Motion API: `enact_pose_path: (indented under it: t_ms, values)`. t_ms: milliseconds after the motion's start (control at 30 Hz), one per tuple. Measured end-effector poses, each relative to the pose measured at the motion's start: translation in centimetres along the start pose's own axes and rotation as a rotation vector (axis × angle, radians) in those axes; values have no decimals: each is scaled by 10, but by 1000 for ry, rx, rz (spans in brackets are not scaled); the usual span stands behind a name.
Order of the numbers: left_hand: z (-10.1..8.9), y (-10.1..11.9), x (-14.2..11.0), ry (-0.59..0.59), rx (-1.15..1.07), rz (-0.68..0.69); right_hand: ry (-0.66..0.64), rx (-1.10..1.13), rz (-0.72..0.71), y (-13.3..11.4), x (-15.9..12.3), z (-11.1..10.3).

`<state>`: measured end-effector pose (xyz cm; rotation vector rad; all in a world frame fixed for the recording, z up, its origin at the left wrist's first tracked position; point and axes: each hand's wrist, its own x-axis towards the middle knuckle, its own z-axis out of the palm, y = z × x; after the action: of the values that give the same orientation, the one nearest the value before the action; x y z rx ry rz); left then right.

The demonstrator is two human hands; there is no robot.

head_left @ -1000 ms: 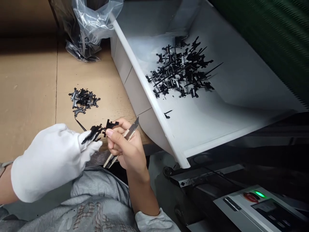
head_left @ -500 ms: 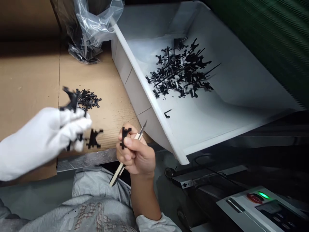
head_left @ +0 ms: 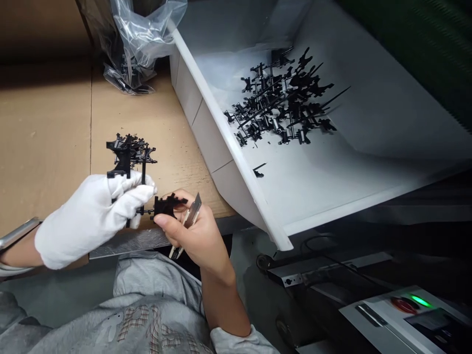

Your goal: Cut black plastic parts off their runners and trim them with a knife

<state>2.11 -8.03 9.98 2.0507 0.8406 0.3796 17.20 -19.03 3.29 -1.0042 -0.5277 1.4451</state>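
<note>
My left hand (head_left: 84, 216), in a white glove, is closed on a black plastic sprue (head_left: 143, 174). One X-shaped black part (head_left: 120, 160) stands up above the gloved fingers. On the sprue's right side, another black plastic part (head_left: 164, 207) lies between my bare right thumb and fingers. My right hand (head_left: 195, 233) also holds a cream-handled utility knife (head_left: 191, 215), its blade pointing up past the fingers. Whether a loose part is also in that hand cannot be made out. Just behind the glove, a small pile of black parts (head_left: 138, 147) lies on the cardboard-covered table.
To the right, a large white bin (head_left: 228, 172) holds a heap of black sprues (head_left: 280, 105). A clear plastic bag (head_left: 147, 37) with dark pieces inside stands at the back. A machine panel (head_left: 409, 319) with a red button and green light is at lower right.
Both hands have come together. My right hand, earlier pinching a black part apart from the sprue, has moved left onto the part on the sprue. The knife has turned in my hand.
</note>
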Motion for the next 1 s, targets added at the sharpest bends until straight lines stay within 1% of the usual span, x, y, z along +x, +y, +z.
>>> enact_pose_path:
  t_ms: [67, 100, 200, 233, 267, 300, 333, 400, 433, 467, 533, 600, 633, 700, 767, 833, 900, 967, 1000]
  values:
    - [2, -3, -2, 33, 28, 4, 35, -57, -27, -1, -1, 5]
    - [3, -5, -4, 67, 87, 30, 75, -100, -52, -1, -1, 8]
    - [6, -12, -10, 203, 394, 214, 178, -220, -129, 1, -1, 16]
    - [7, -13, -11, 242, 472, 271, 180, -217, -133, 2, -1, 16]
    - [6, -13, -11, 255, 500, 295, 152, -173, -113, 3, 0, 16]
    - [6, -12, -11, 238, 463, 279, 100, -94, -68, 3, 0, 15]
    - [5, -10, -11, 184, 370, 230, 32, 6, -3, 4, 0, 13]
    - [2, -6, -9, 48, 95, 81, -117, 216, 133, 4, 1, 8]
    - [0, -4, -8, 9, -44, 8, -165, 301, 175, 3, 2, 5]
    - [-1, -3, -8, 9, -152, -47, -181, 361, 186, 3, 2, 2]
    - [-2, -3, -9, 100, -269, -98, -140, 413, 139, 2, 1, -1]
    - [0, -7, -10, 213, -287, -93, -68, 395, 91, 1, 0, 0]
    - [3, -11, -10, 257, -271, -85, -51, 372, 88, 1, 0, 2]
    - [11, -20, -11, 305, -260, -49, -66, 338, 111, 2, -1, 8]
    - [21, -31, -12, 282, -293, 13, -106, 329, 137, 3, -1, 16]
    - [29, -39, -15, 240, -312, 97, -117, 328, 153, 5, 0, 23]
    - [35, -44, -22, 227, -264, 167, -85, 327, 157, 7, 2, 27]
    - [37, -47, -29, 204, -199, 199, -51, 331, 154, 9, 4, 29]
    - [37, -48, -32, 173, -164, 212, -47, 334, 153, 10, 5, 30]
